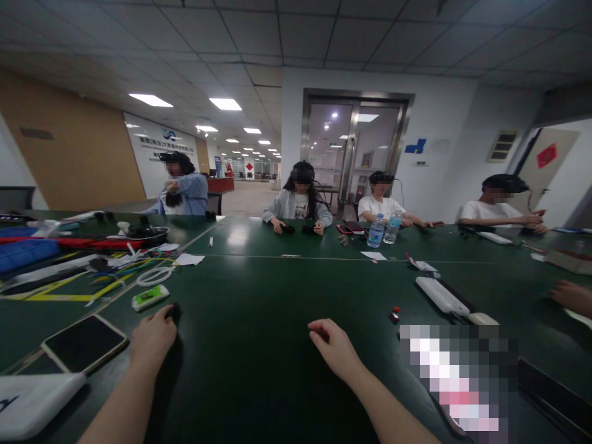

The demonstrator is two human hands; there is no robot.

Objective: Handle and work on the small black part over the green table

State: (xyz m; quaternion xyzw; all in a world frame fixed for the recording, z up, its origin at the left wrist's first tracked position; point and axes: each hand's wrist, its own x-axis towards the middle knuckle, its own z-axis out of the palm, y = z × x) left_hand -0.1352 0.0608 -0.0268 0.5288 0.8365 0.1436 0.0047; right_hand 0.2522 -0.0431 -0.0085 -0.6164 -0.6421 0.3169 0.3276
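My left hand [153, 336] is closed at the left, over the green table. Its fingers grip a small black object [174, 312], too dark for me to tell its kind. Near that hand lie a white-and-green packet [150, 297] and a tablet-like device with a dark screen [86, 343]. My right hand [333, 346] rests nearer the middle, with its fingers loosely curved and the thumb a little apart. Nothing shows in it. To its right sits a small red-and-white item [394, 314].
Cables [155, 275], a blue tray [28, 253] and a white case [39, 401] occupy the left. Water bottles [376, 231], a long white device [441, 296] and a blurred-out screen [456, 382] are on the right. Several people sit opposite; another person's hand [572, 297] reaches in at right.
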